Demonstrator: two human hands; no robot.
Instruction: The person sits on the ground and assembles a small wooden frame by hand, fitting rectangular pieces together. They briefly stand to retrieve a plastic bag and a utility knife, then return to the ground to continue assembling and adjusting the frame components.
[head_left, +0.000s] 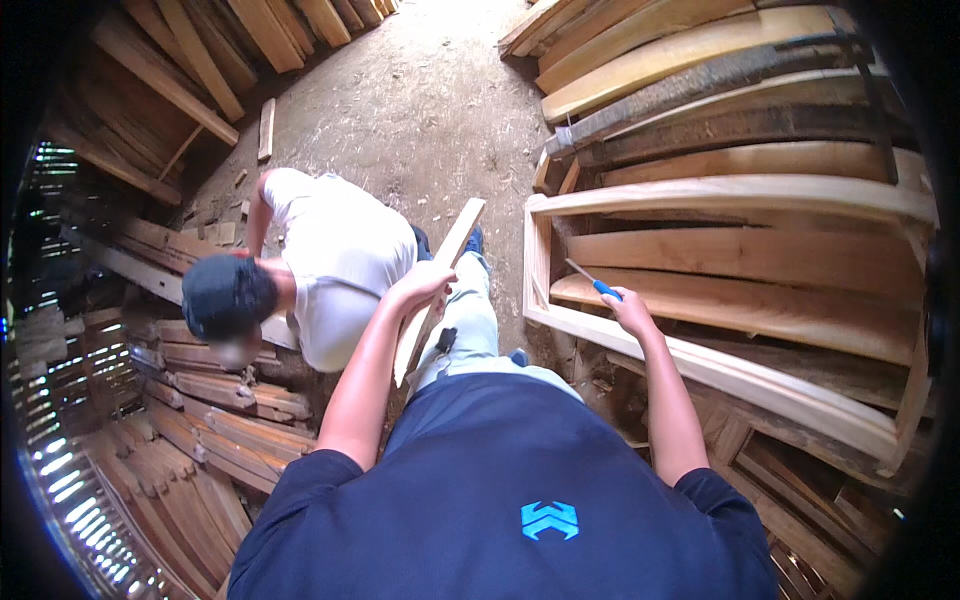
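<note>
My left hand point(424, 287) is closed round a pale wooden board point(462, 226), which slants up and away in front of my legs. In my right hand point(630, 312) is a screwdriver-like tool with a blue handle point(606, 288) and a thin metal shaft pointing up and left. That hand is over the near side of a pale wooden frame point(735, 373), a long rectangle to my right. Whether the tool touches the frame's wood cannot be made out; its tip appears over the frame's opening.
Close on my left a person in a white shirt point(345, 250) and dark cap bends down. Long planks point(690, 60) are stacked behind the frame. More timber point(180, 80) leans at the far left, and cut wooden pieces point(230, 400) lie piled near left. A dirt floor point(400, 110) runs between.
</note>
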